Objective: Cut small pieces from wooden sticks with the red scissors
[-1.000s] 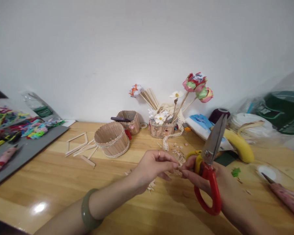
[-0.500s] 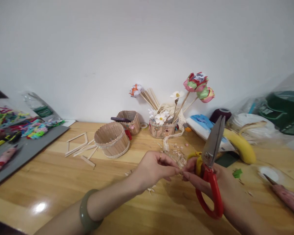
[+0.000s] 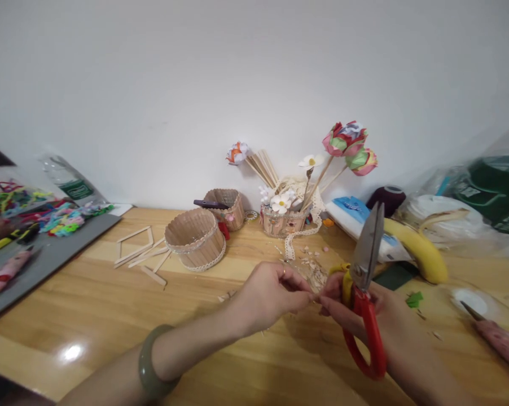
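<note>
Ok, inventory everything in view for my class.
Scissors: one, red and yellow, right fingers
Baskets: three, tan, centre
Flowers: several, multicoloured, centre
Loose sticks: several, pale, left
Shavings: many, pale, centre
Banana: one, yellow, right
Pack: one, blue and white, right
Spool: one, purple, right
Bagged goods: uncounted, green and white, right
Bottle: one, clear, left
Yarnlike pieces: many, multicoloured, left
Board: one, grey, left
Pointed tools: two, pink, either side
Table: one, brown, below
Wall: one, white, behind
Left fingers: one set, centre
Right fingers: one set, centre
</note>
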The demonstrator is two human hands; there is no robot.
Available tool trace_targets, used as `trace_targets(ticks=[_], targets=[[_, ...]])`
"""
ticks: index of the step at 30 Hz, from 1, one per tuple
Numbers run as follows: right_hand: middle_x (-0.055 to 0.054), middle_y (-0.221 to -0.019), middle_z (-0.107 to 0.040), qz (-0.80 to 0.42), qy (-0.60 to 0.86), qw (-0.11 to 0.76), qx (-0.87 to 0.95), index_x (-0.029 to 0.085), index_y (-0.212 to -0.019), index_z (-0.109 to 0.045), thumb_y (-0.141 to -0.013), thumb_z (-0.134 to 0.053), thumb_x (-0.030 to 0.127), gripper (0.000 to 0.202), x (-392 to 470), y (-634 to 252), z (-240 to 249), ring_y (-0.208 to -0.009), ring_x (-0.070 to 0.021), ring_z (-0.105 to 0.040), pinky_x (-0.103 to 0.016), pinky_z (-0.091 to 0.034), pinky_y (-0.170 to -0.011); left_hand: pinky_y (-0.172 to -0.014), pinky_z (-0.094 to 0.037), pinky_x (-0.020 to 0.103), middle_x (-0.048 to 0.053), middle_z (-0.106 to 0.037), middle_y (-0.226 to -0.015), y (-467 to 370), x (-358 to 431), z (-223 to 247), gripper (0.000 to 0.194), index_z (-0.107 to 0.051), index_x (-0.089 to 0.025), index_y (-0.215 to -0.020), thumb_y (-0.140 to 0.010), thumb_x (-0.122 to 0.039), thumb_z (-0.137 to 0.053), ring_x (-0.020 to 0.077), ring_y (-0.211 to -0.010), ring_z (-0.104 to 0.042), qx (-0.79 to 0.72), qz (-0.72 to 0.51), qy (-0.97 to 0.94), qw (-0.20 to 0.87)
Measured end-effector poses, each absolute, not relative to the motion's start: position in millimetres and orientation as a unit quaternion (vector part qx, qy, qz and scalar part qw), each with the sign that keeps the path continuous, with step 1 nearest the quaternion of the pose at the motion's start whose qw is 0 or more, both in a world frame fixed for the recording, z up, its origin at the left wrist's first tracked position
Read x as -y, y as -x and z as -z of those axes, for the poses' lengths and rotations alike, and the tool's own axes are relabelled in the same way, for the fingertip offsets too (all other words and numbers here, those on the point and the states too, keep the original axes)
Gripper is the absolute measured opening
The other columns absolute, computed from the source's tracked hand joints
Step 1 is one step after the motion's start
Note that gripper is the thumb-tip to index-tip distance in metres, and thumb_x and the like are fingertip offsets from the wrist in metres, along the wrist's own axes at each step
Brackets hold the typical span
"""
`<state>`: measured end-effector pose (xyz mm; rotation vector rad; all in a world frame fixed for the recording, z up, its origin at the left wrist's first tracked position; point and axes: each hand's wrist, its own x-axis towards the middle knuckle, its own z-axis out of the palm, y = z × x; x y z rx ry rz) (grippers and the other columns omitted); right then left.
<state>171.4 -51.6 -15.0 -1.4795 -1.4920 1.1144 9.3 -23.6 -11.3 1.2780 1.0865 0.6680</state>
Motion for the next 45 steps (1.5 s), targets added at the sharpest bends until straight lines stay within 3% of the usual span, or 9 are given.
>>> trace_targets(ticks=[6,10,16,20,26,29,33,37,45], targets=[[0.005,-0.051,-0.047,-0.437,0.560,0.421,0.564,0.022,-0.062,-0.054,-0.061,-0.071,0.043,0.028,57,-164,8,-0.046,-0.0122,-0.041,-0.024,-0.036,-0.043,-0.055,-0.041,0.023,-0.002,-0.057,-0.054,-7,20,11,0.009,-0.063,-0.013,-0.059,-0.057,-0.021,-0.067,0.0079,-0.052,-0.048,-0.447,-0.275,-0.526,0.669],[0.005,-0.050,-0.045,-0.496,0.542,0.404,0.545,0.020,-0.058,-0.049,-0.052,-0.075,0.044,0.035,58,-162,-1,-0.048,-0.0112,-0.037,-0.023,-0.032,-0.044,-0.056,-0.044,0.023,-0.002,-0.059,-0.054,-3,17,8,0.010,-0.064,-0.013,-0.061,-0.056,-0.020,-0.069,0.0075,-0.051,-0.051,-0.435,-0.260,-0.520,0.688],[0.004,-0.054,-0.048,-0.487,0.536,0.398,0.563,0.021,-0.064,-0.053,-0.060,-0.071,0.044,0.029,56,-168,6,-0.049,-0.0127,-0.042,-0.024,-0.036,-0.044,-0.054,-0.046,0.021,-0.004,-0.059,-0.053,-2,18,3,0.004,-0.063,-0.013,-0.058,-0.056,-0.015,-0.066,0.0059,-0.050,-0.051,-0.416,-0.262,-0.498,0.715],[0.004,-0.055,-0.050,-0.469,0.546,0.410,0.560,0.022,-0.064,-0.055,-0.060,-0.073,0.043,0.028,55,-170,14,-0.049,-0.0135,-0.045,-0.024,-0.038,-0.043,-0.053,-0.046,0.021,-0.003,-0.059,-0.055,-5,18,6,0.006,-0.063,-0.012,-0.058,-0.056,-0.016,-0.067,0.0062,-0.051,-0.052,-0.418,-0.271,-0.491,0.715],[0.003,-0.059,-0.052,-0.455,0.544,0.435,0.554,0.021,-0.062,-0.057,-0.062,-0.072,0.027,0.016,55,-165,20,-0.055,-0.0135,-0.048,-0.024,-0.043,-0.053,-0.051,-0.044,0.021,-0.004,-0.056,-0.051,-10,17,13,0.010,-0.062,-0.012,-0.057,-0.057,-0.020,-0.067,0.0051,-0.047,-0.048,-0.443,-0.290,-0.491,0.692],[0.002,-0.059,-0.052,-0.448,0.544,0.468,0.533,0.023,-0.059,-0.055,-0.061,-0.070,0.030,0.017,55,-162,22,-0.055,-0.0152,-0.048,-0.027,-0.043,-0.051,-0.052,-0.044,0.021,-0.004,-0.057,-0.052,-10,19,14,0.007,-0.062,-0.012,-0.057,-0.057,-0.018,-0.066,0.0054,-0.048,-0.050,-0.441,-0.291,-0.498,0.688],[0.001,-0.057,-0.053,-0.428,0.553,0.503,0.507,0.023,-0.056,-0.055,-0.055,-0.072,0.034,0.020,51,-164,22,-0.055,-0.0164,-0.049,-0.027,-0.043,-0.050,-0.054,-0.045,0.021,-0.003,-0.059,-0.054,-8,22,12,0.009,-0.063,-0.012,-0.058,-0.055,-0.019,-0.069,0.0062,-0.051,-0.051,-0.418,-0.273,-0.484,0.719],[0.005,-0.048,-0.048,-0.437,0.583,0.488,0.481,0.021,-0.056,-0.055,-0.044,-0.079,0.033,0.029,46,-169,18,-0.045,-0.0122,-0.041,-0.023,-0.035,-0.041,-0.056,-0.045,0.022,-0.002,-0.060,-0.057,-3,19,3,0.012,-0.063,-0.012,-0.060,-0.056,-0.022,-0.070,0.0074,-0.053,-0.052,-0.413,-0.304,-0.478,0.713],[0.000,-0.067,-0.065,-0.411,0.529,0.462,0.581,0.024,-0.069,-0.063,-0.067,-0.067,0.036,0.013,49,-167,28,-0.060,-0.0181,-0.060,-0.026,-0.048,-0.052,-0.056,-0.042,0.020,-0.002,-0.059,-0.061,-4,18,0,0.010,-0.062,-0.012,-0.064,-0.061,-0.021,-0.066,0.0075,-0.057,-0.051,-0.424,-0.346,-0.505,0.668]])
